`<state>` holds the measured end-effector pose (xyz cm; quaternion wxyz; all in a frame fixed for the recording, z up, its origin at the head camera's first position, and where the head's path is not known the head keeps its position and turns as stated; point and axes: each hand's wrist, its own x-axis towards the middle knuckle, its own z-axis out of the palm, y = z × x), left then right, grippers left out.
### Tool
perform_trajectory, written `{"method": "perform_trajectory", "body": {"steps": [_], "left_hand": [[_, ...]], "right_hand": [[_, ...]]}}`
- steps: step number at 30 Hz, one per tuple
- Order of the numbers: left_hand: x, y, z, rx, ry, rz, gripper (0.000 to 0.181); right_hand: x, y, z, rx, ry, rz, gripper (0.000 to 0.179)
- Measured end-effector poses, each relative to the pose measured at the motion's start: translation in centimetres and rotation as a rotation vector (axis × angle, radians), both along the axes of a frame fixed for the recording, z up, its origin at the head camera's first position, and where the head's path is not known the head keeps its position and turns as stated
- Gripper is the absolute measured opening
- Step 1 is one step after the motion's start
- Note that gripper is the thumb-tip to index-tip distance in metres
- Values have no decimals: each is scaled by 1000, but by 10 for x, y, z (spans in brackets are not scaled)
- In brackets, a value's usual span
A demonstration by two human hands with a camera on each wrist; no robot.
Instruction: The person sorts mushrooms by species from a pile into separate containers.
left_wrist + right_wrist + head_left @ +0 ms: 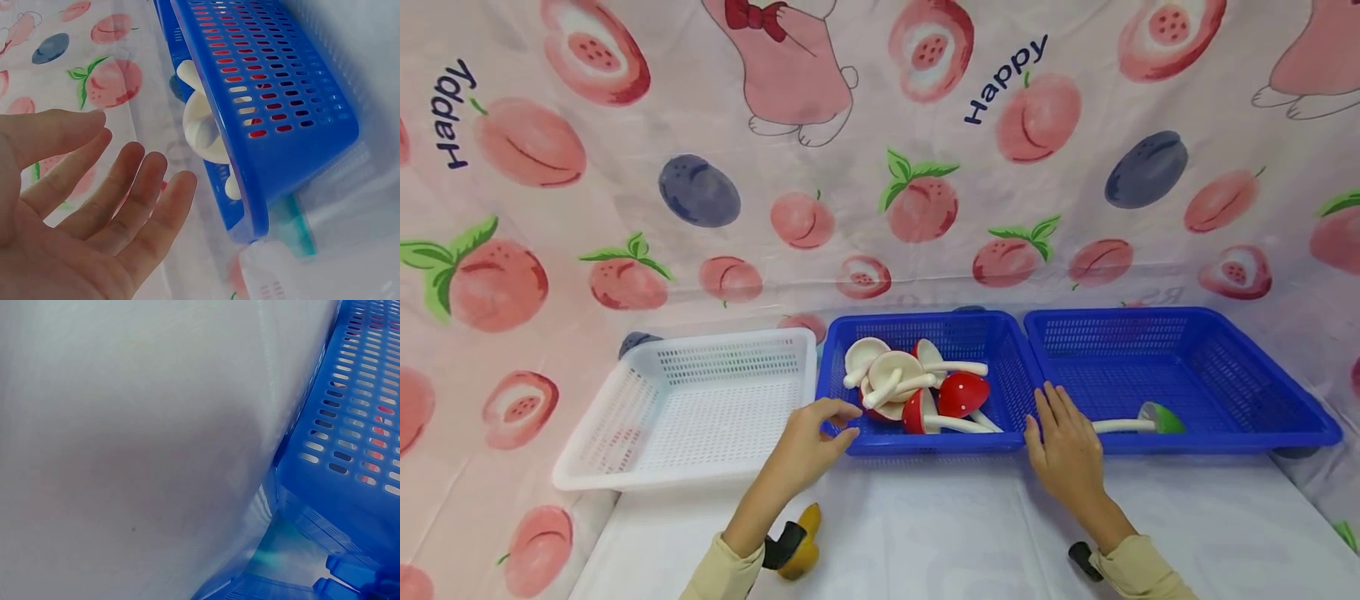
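Observation:
My left hand (808, 437) hovers at the front left corner of the middle blue basket (917, 444), with fingers loosely bent and nothing between them. In the left wrist view its fingers (165, 212) stand apart from the basket's rim. Piled inside are several toy mushrooms (964, 393) with white-dotted red caps and white stems, some turned upside down. My right hand (1067, 454) lies over the adjoining rims of the two blue baskets, its fingers straight and holding nothing. Just right of it, a green-capped toy mushroom (1167, 418) lies along the front of the right blue basket (1240, 442).
A white basket (685, 479) stands to the left of the middle basket. Near my left sleeve is a yellow object (805, 550), partly covered by the black wrist strap (784, 546). Fruit-printed cloth (865, 275) hangs behind the baskets; white cloth (940, 525) covers the table.

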<state>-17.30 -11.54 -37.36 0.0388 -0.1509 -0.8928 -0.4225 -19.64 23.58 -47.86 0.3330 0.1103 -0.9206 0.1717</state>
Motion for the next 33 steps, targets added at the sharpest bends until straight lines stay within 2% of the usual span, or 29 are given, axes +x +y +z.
{"method": "perform_trajectory", "body": {"steps": [6,12,21,26,33], "left_hand": [[16,-7,-1,-15,27,0,19],[30,-11,-1,-36,3,-12,20],[51,-21,-1,-105,-20,0,23],[60,-27,-5,-127,-16,1,23],[70,-34,-18,-131,-16,19,25]], "right_hand": [[0,1,0,8,3,6,46],[-1,4,2,-6,47,12,45],[1,0,1,-5,5,9,46],[1,0,0,-7,17,9,45],[0,-1,0,-6,27,1,45]]}}
